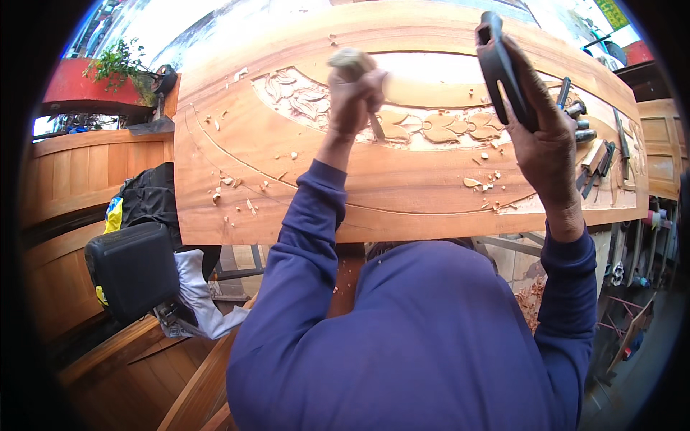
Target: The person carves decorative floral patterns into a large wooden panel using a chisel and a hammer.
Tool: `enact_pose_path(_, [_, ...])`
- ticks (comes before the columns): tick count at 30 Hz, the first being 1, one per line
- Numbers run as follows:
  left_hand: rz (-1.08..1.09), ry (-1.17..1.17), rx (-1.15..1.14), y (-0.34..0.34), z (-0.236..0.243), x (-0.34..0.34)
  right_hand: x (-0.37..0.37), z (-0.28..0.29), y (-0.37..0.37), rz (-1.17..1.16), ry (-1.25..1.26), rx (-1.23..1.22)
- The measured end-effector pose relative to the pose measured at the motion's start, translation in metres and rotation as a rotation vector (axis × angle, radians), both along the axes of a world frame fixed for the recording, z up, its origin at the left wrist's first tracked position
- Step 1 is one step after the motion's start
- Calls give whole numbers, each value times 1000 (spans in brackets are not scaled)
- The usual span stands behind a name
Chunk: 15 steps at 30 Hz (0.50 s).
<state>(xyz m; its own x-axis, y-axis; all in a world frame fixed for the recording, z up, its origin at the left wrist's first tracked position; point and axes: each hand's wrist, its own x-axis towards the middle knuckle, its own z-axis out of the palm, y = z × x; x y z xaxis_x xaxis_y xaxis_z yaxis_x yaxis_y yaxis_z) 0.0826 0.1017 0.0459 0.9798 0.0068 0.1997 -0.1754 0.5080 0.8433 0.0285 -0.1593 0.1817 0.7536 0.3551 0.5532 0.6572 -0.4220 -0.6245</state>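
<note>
My left hand [348,104] grips a chisel [377,129] with a pale, slightly blurred handle, its blade angled down at the carved leaf-and-flower band [438,128] on a broad wooden panel [251,179]. Raised at the right, my right hand [543,154] is closed on a black, slotted striking tool [496,68], held upright and apart from the chisel. Wood shavings [471,183] lie scattered over the panel.
Several carving tools [589,161] lie at the panel's right end. A black case [133,273] and cloths [194,284] sit at left beside wooden doors [93,161]. A plant [115,68] stands behind. Long pipes or tools [640,251] stand at right.
</note>
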Motion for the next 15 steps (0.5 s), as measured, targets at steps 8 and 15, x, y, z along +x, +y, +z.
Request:
enact_pose_path(8, [14, -32, 209, -31, 19, -2, 9, 35, -28, -254, -66, -6])
enact_pose_path(15, [111, -25, 137, -35, 17, -3, 44, 98, -59, -632, -303, -300])
